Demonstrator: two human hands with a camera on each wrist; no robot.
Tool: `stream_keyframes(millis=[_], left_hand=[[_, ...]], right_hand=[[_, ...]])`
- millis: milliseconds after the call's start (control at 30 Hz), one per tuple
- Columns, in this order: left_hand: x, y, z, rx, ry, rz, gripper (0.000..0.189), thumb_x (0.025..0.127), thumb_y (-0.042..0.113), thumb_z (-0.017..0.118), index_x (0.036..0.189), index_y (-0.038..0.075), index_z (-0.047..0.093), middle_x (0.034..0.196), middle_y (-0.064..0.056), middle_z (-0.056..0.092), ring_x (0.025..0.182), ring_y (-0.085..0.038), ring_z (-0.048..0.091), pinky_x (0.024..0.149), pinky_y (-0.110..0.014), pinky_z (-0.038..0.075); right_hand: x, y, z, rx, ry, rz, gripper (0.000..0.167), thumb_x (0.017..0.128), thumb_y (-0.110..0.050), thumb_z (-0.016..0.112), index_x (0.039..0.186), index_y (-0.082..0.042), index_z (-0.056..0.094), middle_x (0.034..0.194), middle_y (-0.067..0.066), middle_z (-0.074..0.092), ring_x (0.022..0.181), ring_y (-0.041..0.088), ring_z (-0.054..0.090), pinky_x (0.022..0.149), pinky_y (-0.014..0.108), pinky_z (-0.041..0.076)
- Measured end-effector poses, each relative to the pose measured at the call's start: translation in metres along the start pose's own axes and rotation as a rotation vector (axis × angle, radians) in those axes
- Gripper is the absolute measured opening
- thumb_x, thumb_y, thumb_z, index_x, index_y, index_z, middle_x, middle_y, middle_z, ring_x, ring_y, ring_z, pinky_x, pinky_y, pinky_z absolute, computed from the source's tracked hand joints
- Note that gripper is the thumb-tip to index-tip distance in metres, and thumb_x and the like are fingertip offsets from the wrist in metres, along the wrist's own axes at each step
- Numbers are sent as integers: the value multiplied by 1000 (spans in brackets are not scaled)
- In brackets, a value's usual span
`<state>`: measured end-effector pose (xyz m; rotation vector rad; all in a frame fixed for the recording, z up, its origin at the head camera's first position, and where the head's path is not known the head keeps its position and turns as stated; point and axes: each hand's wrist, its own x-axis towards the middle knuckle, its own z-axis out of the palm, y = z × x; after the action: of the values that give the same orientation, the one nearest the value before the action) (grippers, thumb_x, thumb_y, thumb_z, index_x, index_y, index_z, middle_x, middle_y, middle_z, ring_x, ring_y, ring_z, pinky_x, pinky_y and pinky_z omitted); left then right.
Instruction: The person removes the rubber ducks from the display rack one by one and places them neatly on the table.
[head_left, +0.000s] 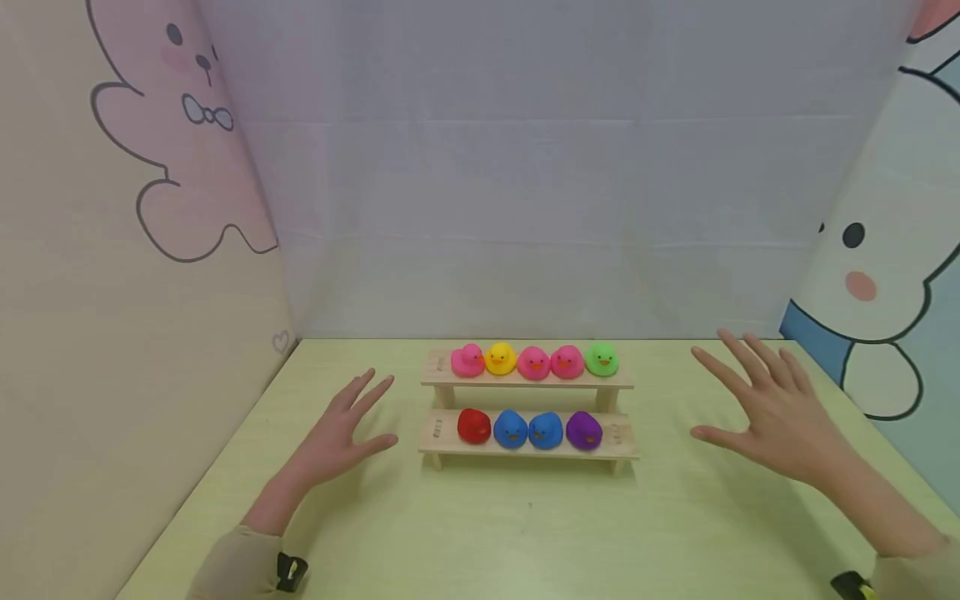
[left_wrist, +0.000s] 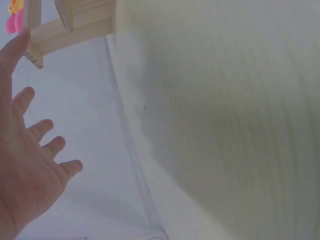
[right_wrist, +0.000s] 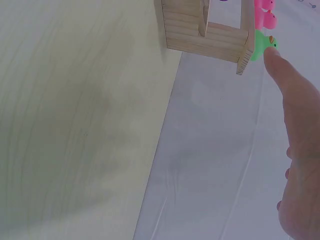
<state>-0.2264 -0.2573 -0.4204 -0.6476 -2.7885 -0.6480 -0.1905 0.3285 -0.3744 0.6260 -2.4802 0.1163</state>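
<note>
A two-tier wooden rack (head_left: 525, 450) stands at the middle of the table, between my hands. Along its upper shelf sit a pink duck (head_left: 468, 361) turned sideways, a yellow duck (head_left: 501, 358), two more pink ducks and a green duck (head_left: 602, 359). The lower shelf bears a red duck (head_left: 474, 426), two blue ducks (head_left: 511, 429) and a purple duck (head_left: 584, 431). To the rack's left my left hand (head_left: 341, 437) hovers with fingers spread, holding nothing. My right hand (head_left: 783, 417) is raised on the other side, fingers spread and free of any object.
The pale wood-grain table (head_left: 480, 533) reaches back to a white cloth wall (head_left: 525, 192). Side panels with cartoon animals border it left and right. Dark straps (head_left: 291, 572) sit at both sleeves.
</note>
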Motion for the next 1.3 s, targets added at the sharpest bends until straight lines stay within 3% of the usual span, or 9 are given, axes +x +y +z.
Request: stream_keyframes(millis=[100,200,533,667,767,933,1133,1300], left_hand=[[1,3,4,-53,-15,-24,85,86,47,72,157,29,28,164,-15,21,147,-45,25,106,-71,35],[2,8,6,-112,-19,-37,84,87,45,72,157,27,28,164,-15,22,147,-44,27,105,-71,35],[5,17,14,-233,-12,-34,82,88,39,73,156,21,30,160,-16,31,145,-41,34,108,-66,38],[6,17,20,-298,-13,-28,81,89,34,73,156,17,30,159,-16,34,140,-43,40,105,-62,44],[6,18,24,-377,-28,-56,81,90,32,73,156,16,29,159,-16,33,137,-47,44,104,-62,45],[6,22,28,-552,-70,-136,81,90,27,73,156,16,27,161,-15,28,139,-47,41,108,-59,42],[6,28,32,-672,-121,-218,82,89,20,74,156,18,27,161,-19,27,140,-45,41,111,-54,41],[5,32,37,-723,-152,-233,81,90,18,72,156,12,25,158,-24,29,139,-45,42,111,-51,42]], right_hand=[[4,-2,2,3,19,-8,95,77,-78,60,153,-27,35,166,8,17,150,39,19,121,65,8],[8,-3,4,8,34,-15,95,78,-81,55,153,-26,37,165,11,21,148,40,21,121,64,9],[25,-9,5,35,69,-34,93,79,-82,51,151,-25,40,164,10,24,144,41,27,110,68,22],[32,-13,8,54,91,-41,92,81,-82,49,151,-24,40,162,13,28,144,43,28,113,67,22],[37,-17,9,79,93,-34,90,81,-76,58,152,-24,40,162,13,28,144,44,28,116,65,21],[47,-25,11,120,78,-3,94,74,-57,77,153,-24,38,162,14,29,145,43,27,111,68,26],[56,-33,16,185,81,10,95,75,-57,77,154,-23,36,160,15,31,142,42,31,107,69,30],[64,-38,22,248,105,17,95,75,-51,80,154,-22,36,160,12,33,139,44,36,104,69,33]])
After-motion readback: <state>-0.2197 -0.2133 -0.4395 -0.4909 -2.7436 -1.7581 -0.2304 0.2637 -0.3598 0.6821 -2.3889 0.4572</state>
